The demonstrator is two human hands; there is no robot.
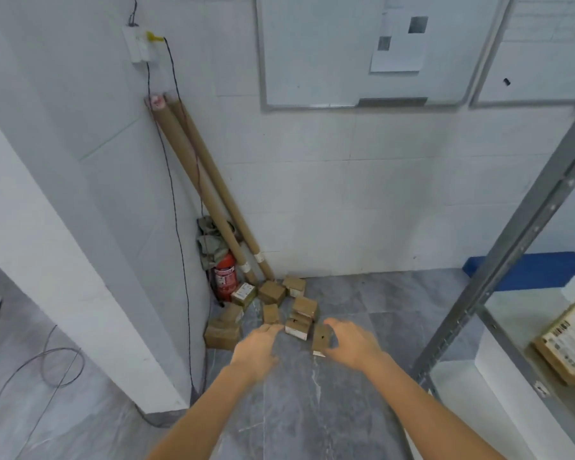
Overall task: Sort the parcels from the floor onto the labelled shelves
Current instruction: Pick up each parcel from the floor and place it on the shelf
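Several small brown cardboard parcels lie in a loose pile on the grey floor in the wall corner. My right hand curls its thumb and fingers around the nearest small parcel, which has a white edge at its bottom. My left hand reaches forward with straight fingers, its tips just short of a white-sided parcel. Both forearms stretch out from the bottom of the view. A metal shelf unit stands at the right, with a labelled parcel on its lower shelf.
Two long cardboard tubes lean in the corner above a red fire extinguisher. A white pillar stands at the left, with black cable hanging down and grey cable looped on the floor. Whiteboards hang on the tiled wall. A blue object lies behind the shelf.
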